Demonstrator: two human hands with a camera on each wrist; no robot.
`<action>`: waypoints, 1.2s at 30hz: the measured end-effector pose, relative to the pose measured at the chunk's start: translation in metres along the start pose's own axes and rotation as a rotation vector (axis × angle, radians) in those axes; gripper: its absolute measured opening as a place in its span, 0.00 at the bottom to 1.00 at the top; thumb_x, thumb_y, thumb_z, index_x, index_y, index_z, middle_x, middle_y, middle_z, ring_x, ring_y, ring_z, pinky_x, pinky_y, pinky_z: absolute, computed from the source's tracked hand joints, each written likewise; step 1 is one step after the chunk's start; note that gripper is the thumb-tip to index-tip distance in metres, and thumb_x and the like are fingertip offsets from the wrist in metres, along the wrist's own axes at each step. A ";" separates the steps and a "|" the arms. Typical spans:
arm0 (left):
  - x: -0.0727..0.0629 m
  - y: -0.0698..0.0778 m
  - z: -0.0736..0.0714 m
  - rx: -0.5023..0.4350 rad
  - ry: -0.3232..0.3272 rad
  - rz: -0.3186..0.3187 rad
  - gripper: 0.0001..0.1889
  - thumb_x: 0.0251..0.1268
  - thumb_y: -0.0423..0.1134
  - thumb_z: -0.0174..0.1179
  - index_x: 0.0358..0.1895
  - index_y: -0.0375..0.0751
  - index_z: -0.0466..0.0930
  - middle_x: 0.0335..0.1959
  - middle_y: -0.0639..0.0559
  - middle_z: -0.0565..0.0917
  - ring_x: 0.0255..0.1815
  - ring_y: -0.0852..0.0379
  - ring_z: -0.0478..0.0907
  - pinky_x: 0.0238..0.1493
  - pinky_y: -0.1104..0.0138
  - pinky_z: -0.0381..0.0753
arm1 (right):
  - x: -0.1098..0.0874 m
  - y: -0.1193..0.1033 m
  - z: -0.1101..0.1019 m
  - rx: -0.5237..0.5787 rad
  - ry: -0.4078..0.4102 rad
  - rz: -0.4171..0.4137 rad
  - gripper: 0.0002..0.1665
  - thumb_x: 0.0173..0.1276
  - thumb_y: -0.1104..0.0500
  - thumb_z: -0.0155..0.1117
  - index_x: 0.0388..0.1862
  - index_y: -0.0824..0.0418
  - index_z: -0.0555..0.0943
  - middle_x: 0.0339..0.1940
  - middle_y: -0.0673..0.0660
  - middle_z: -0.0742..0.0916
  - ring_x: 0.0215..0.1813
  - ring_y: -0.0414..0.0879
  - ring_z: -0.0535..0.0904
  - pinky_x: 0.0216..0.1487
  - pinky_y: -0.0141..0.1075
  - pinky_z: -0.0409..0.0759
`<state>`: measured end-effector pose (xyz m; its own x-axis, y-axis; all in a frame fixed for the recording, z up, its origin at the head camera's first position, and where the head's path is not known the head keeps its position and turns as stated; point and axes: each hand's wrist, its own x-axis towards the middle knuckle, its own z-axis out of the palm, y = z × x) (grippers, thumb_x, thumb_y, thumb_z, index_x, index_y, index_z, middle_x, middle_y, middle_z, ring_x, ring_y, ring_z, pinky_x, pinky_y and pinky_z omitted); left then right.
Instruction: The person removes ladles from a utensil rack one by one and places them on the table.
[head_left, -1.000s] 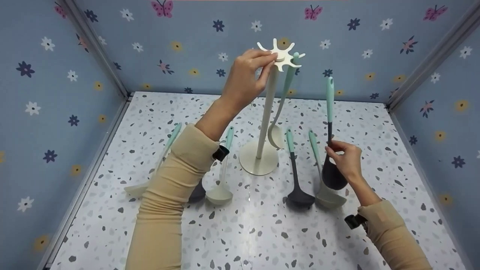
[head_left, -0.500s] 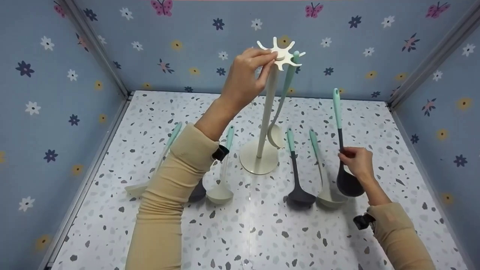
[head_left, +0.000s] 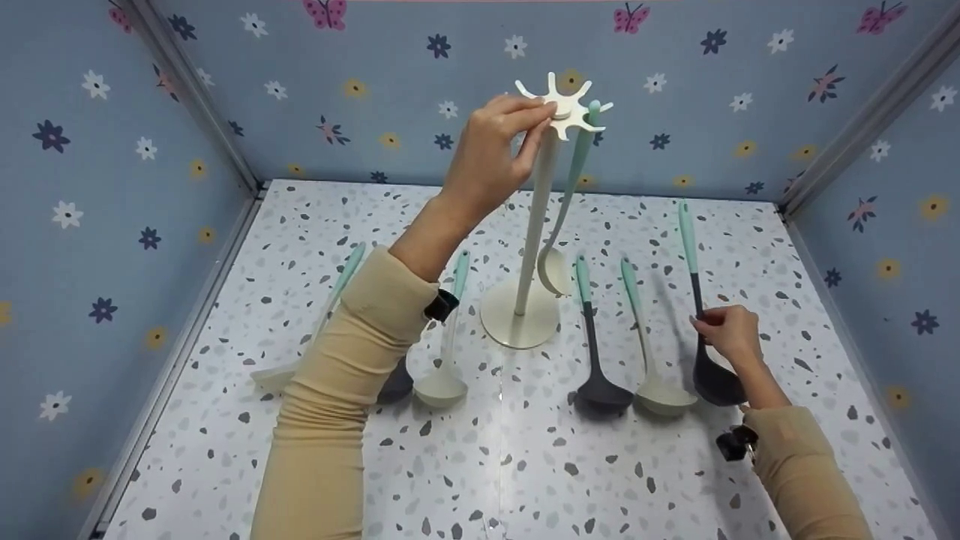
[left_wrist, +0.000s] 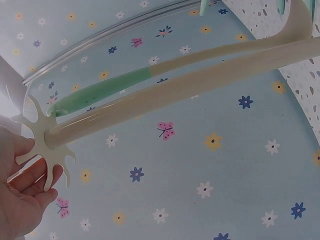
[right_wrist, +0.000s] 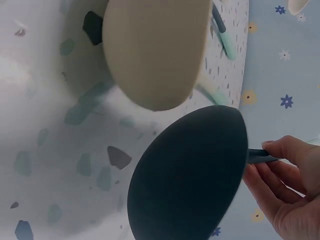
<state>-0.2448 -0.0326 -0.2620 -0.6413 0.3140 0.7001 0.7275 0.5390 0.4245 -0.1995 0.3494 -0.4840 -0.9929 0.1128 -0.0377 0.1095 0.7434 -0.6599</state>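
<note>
My left hand (head_left: 499, 142) pinches the round knob on top of a cream utensil stand (head_left: 534, 225), whose head has several curved hooks. From one hook hangs a cream ladle (head_left: 553, 271) with a mint handle, seen along the pole in the left wrist view. At the right, my right hand (head_left: 731, 335) pinches the dark shaft of a black ladle (head_left: 718, 381) with a mint handle. Its bowl is low over the table; I cannot tell whether it touches. In the right wrist view the bowl of that black ladle (right_wrist: 190, 175) hides part of the table.
Right of the stand lie a black ladle (head_left: 602, 394) and a cream ladle (head_left: 664, 397). Left of it lie another cream ladle (head_left: 440, 388), a dark utensil (head_left: 396, 386) mostly behind my sleeve, and a cream utensil (head_left: 276, 377). Patterned walls (head_left: 885, 247) enclose the speckled table (head_left: 555, 480).
My right hand has moved right and down toward the table with the black ladle, away from the cream ladle. My left hand has stayed on the stand's knob.
</note>
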 end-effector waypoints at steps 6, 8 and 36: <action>0.000 0.000 -0.001 0.006 -0.003 -0.006 0.13 0.65 0.34 0.48 0.49 0.36 0.77 0.46 0.45 0.79 0.50 0.54 0.72 0.51 0.77 0.66 | 0.001 0.009 0.000 -0.048 -0.062 0.062 0.17 0.58 0.68 0.57 0.42 0.81 0.75 0.32 0.71 0.82 0.26 0.48 0.81 0.25 0.29 0.77; 0.000 0.001 -0.001 0.007 -0.005 -0.007 0.13 0.65 0.35 0.48 0.49 0.36 0.77 0.46 0.45 0.79 0.50 0.54 0.72 0.51 0.77 0.66 | 0.001 0.011 0.000 -0.074 -0.084 0.097 0.18 0.58 0.67 0.58 0.43 0.80 0.75 0.32 0.69 0.83 0.24 0.45 0.81 0.27 0.34 0.77; 0.000 0.001 -0.001 0.007 -0.012 -0.005 0.13 0.65 0.34 0.48 0.49 0.36 0.77 0.46 0.45 0.79 0.50 0.54 0.72 0.51 0.77 0.65 | 0.007 0.029 0.021 -0.262 -0.191 0.210 0.16 0.56 0.67 0.59 0.38 0.82 0.76 0.28 0.70 0.81 0.19 0.44 0.76 0.21 0.33 0.76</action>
<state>-0.2437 -0.0330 -0.2605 -0.6476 0.3207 0.6912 0.7227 0.5459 0.4239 -0.2039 0.3578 -0.5188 -0.9356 0.1744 -0.3069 0.2952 0.8632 -0.4095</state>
